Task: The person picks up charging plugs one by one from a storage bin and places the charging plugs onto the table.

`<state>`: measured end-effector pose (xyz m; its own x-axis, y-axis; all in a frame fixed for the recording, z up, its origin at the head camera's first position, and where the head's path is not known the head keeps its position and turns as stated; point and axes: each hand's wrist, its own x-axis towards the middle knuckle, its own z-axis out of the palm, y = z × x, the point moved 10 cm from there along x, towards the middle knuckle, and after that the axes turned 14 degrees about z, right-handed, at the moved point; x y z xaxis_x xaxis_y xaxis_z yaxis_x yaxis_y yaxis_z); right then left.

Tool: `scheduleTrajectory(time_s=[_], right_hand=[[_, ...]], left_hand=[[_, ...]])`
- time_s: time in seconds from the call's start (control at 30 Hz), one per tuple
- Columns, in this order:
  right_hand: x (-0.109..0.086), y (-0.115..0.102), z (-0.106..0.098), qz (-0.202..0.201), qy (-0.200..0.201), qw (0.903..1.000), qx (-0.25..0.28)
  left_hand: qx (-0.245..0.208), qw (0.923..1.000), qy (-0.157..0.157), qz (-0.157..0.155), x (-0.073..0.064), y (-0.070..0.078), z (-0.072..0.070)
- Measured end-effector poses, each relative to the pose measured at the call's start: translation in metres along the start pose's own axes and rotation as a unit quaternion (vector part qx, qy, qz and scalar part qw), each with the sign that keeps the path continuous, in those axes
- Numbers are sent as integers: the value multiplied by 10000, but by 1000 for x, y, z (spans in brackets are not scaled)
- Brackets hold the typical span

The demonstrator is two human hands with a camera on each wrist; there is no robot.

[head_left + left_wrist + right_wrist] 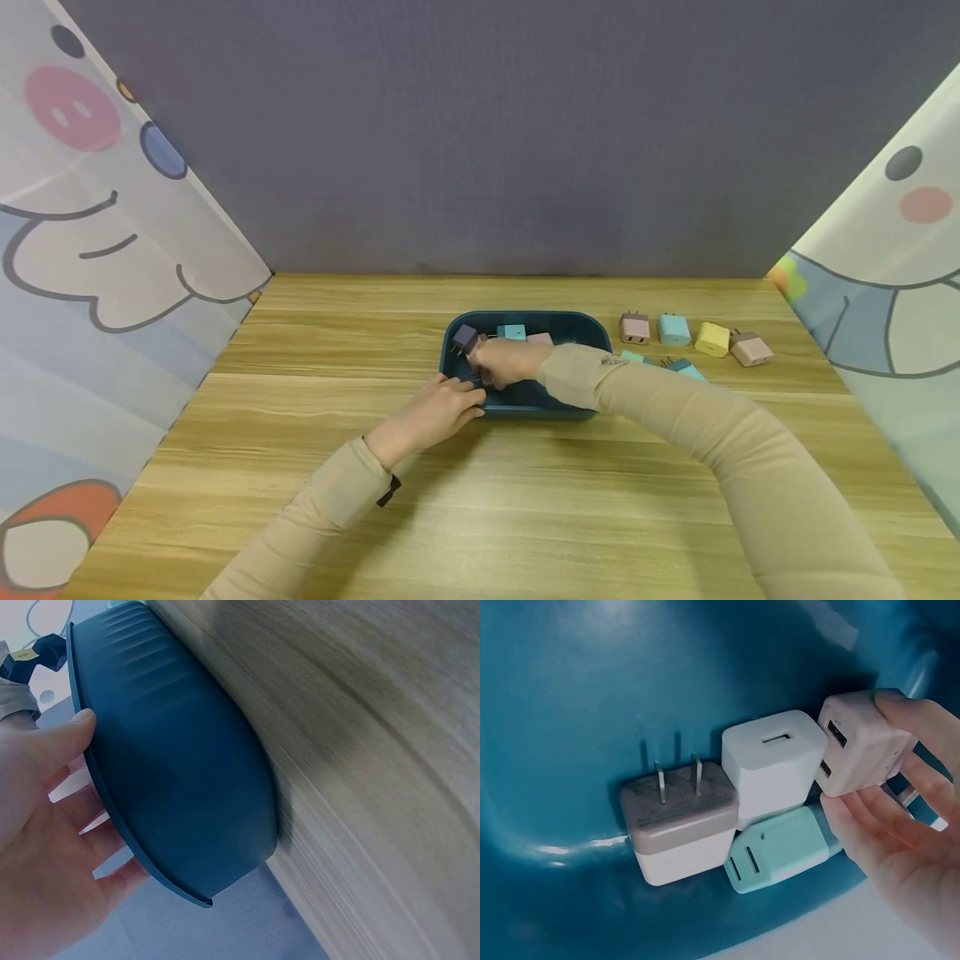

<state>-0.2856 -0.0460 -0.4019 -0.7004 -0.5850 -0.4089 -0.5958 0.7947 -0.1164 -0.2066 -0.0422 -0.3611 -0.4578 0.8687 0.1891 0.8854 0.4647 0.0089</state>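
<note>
A dark blue plastic bin (540, 412) stands on the wooden table. At its near left corner my left hand (431, 412) grips the rim, with the thumb (79, 731) on the outer side and the fingers over the edge. My right hand (510, 360) reaches inside and pinches a pinkish two-port USB charger (862, 739) between thumb and fingers. Beside it in the right wrist view lie a white charger (769, 761), a mint one (780, 851) and a grey-and-pink one (679, 825) with prongs up. A dark purple charger (465, 337) sits at the bin's left end.
On the table right of the bin are several more chargers: a pink one (634, 331), a light blue one (674, 330), a yellow one (712, 340) and a pink-brown one (751, 348). My right sleeve partly covers a teal charger (686, 368). A grey panel (487, 150) rises behind.
</note>
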Motion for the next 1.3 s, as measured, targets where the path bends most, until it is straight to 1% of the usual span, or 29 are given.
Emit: scheduleTrajectory(time_s=[0.13, 0.27, 0.37, 0.47, 0.7, 0.83, 1.07, 1.3], right_hand=[[-3, 0, -6, -65, 105, 9999, 94], [-5, 2, -8, 67, 9, 9998, 202], [-9, 5, -11, 195, -3, 9998, 92], [-15, 5, -16, 202, 40, 9998, 9], [-24, 9, -24, 217, 169, 9996, 57], [-29, 12, -27, 249, 195, 9995, 63], [-38, 21, -33, 335, 199, 9988, 280], [-48, 30, -36, 291, 291, 9988, 252]], left_hand=[[-28, 10000, -68, -18, 0, 0, 1], [14, 10000, -90, -16, 0, 0, 1], [25, 10000, -77, -14, 0, -1, 2], [-12, 10000, -76, -25, 0, -2, 3], [-60, 10000, -43, -27, 0, -2, 2], [-47, 10000, -46, -19, -1, -1, 1], [-104, 9999, -21, -29, -1, -2, 1], [-140, 9998, -64, -116, -1, -3, 3]])
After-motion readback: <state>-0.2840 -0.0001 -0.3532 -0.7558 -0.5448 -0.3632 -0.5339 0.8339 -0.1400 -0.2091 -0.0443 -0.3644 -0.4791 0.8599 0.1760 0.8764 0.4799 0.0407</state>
